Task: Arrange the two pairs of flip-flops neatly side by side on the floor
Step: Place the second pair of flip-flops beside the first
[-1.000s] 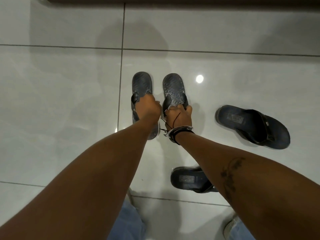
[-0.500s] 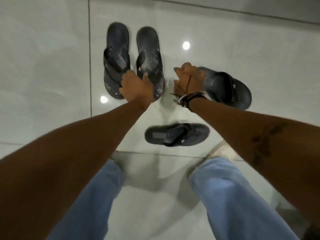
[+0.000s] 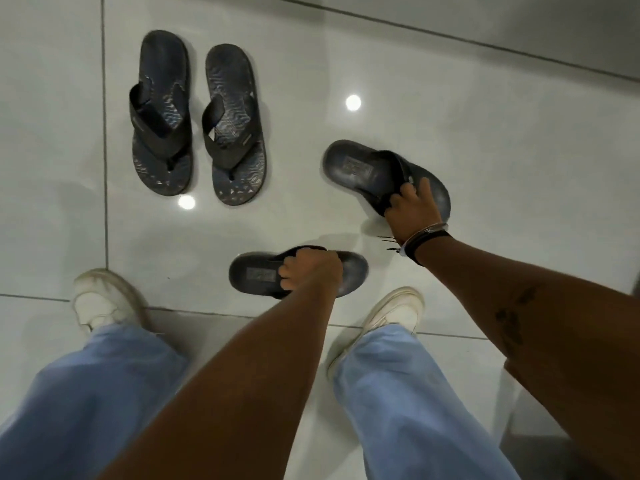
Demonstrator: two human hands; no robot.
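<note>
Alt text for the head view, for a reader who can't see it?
Each hand grips a dark flip-flop on the white tile floor: left hand on the near one, right hand on the angled one. A patterned pair lies side by side beyond.

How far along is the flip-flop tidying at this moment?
Roughly halfway. Done: the patterned pair lies parallel on the floor. In hand: left hand grips the near flip-flop, right hand the far flip-flop. Left: set these two beside the first pair.
</note>
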